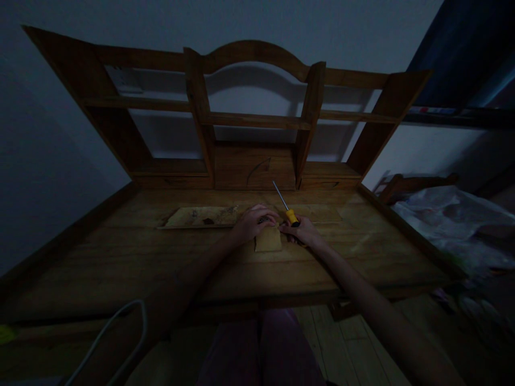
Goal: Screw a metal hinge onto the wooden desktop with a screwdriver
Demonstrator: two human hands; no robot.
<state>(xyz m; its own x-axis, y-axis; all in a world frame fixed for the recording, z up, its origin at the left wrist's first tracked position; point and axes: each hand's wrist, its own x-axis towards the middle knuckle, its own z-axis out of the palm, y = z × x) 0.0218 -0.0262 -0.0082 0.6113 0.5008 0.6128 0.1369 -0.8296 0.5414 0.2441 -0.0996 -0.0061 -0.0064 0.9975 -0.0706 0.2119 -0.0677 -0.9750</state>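
A screwdriver [292, 216] with a yellow and black handle is in my right hand [306, 232]. Its metal shaft points up and away, tilted left, with the tip off the table. The thumb and forefinger of that hand reach toward the right edge of a small tan flat piece, like cardboard or thin board [269, 241]. My left hand [254, 222] curls over the far left side of this piece, gripping it. Under its fingers is a small dark patterned thing, too dim to name. Behind both hands lies a long pale strip of board [205, 216], with dark stains and a ragged left end.
The wooden desk [120, 268] has raised side edges and a shelf hutch [249, 120] at its back. A white cable [142, 316] loops at the lower left. Plastic-covered things [446, 212] are to the right, beyond the desk's edge. The room is dim.
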